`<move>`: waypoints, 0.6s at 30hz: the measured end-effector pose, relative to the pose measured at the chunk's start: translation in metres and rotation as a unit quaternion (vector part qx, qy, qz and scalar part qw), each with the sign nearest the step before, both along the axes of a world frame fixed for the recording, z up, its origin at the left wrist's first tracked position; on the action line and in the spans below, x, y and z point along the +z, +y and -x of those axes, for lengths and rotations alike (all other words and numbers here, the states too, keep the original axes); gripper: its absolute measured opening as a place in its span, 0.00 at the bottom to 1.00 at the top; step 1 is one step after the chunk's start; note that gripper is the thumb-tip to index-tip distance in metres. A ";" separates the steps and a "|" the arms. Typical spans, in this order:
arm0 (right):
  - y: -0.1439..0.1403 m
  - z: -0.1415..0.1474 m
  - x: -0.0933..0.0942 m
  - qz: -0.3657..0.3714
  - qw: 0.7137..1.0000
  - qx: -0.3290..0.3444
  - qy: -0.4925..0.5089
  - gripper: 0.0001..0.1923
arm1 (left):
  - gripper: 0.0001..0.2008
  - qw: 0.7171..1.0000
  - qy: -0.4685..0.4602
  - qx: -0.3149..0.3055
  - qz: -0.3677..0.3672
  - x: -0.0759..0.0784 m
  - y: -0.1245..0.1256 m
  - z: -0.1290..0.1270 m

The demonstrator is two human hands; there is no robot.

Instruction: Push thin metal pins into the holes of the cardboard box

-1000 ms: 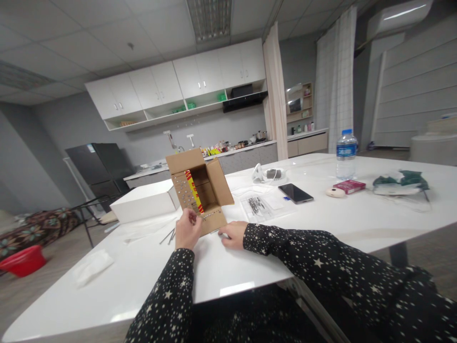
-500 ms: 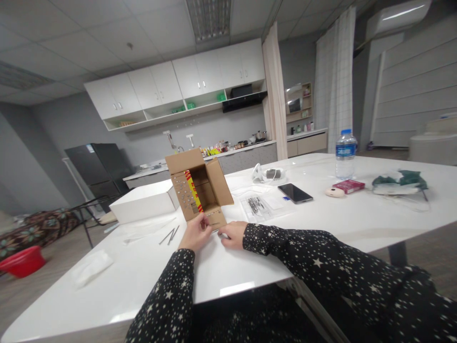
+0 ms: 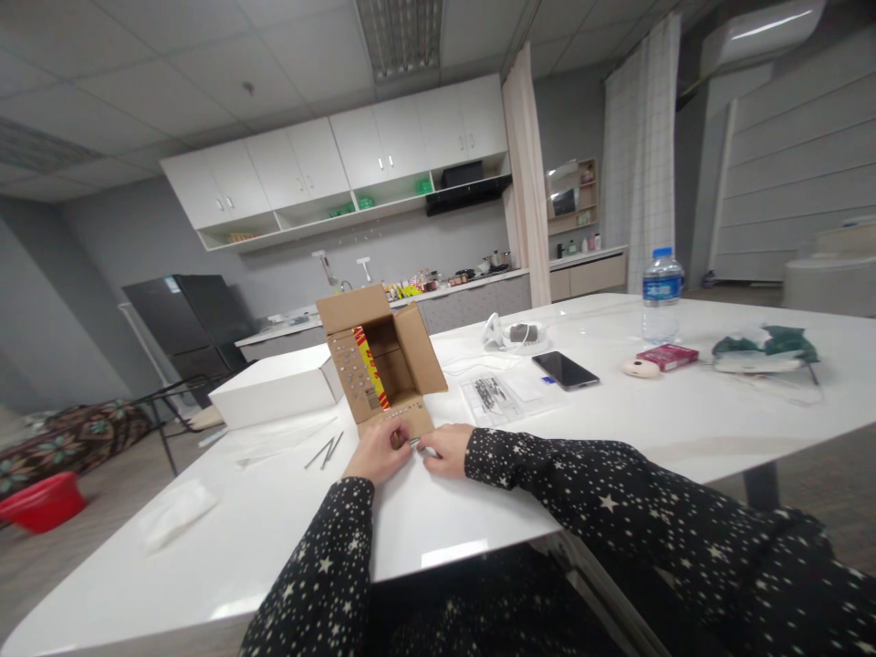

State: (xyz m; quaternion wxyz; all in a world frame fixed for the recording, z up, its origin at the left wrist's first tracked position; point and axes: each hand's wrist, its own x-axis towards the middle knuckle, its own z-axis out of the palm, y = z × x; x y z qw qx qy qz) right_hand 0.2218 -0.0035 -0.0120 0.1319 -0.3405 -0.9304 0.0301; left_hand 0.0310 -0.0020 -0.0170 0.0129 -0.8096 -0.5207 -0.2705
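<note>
Item, our left hand (image 3: 380, 450): part closed, fingers curled towards the thumb, set against the lower flap of an open cardboard box; whether it grips anything we cannot tell. Item, our right hand (image 3: 446, 450): at three o'clock from the left and close beside it, resting on the white table (image 3: 479, 520), fingers bent and half closed; a thin shiny piece (image 3: 414, 442) shows in the gap between the two hands, too small for us to name or to assign to either. Item, the cardboard box (image 3: 401, 365): brown, at eleven o'clock from our hands, slightly tilted, its mouth facing us, flaps spread outward; the flap on its nine o'clock side is dotted with small silvery rounds, a yellow-and-red strip (image 3: 370, 368) runs along the mouth's edge, and more rounds form a row on the lower flap. Item, slim dark rods (image 3: 319, 453): on the table at nine o'clock from our left hand, near it. Item, white box (image 3: 270, 388): at ten o'clock from that hand. Item, clear bag (image 3: 489, 392) with small dark pieces: at two o'clock from our right hand. Item, dark phone (image 3: 567, 370): beyond the bag, same bearing.
</note>
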 end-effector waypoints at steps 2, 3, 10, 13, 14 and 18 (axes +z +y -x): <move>0.000 0.000 0.000 0.004 1.000 -0.002 0.000 0.16 | 0.02 1.000 0.002 -0.002 0.002 0.000 -0.001 -0.001; 0.000 0.000 0.000 0.005 1.000 -0.002 -0.001 0.16 | 0.01 1.000 0.002 -0.002 0.001 0.001 -0.001 -0.001; 0.002 0.001 -0.002 0.007 1.000 -0.004 -0.003 0.17 | 0.01 1.000 0.003 -0.011 0.008 0.000 0.000 0.000; 0.003 0.002 -0.003 0.004 1.000 -0.003 0.000 0.17 | 0.02 1.000 0.003 -0.015 0.010 -0.001 0.001 0.001; 0.003 0.002 -0.003 0.003 1.000 -0.003 0.000 0.17 | 0.02 1.000 0.004 -0.015 0.008 -0.002 0.001 0.001; 0.004 0.002 -0.003 0.008 1.000 -0.006 -0.004 0.17 | 0.02 1.000 0.006 0.004 -0.014 -0.001 0.001 0.000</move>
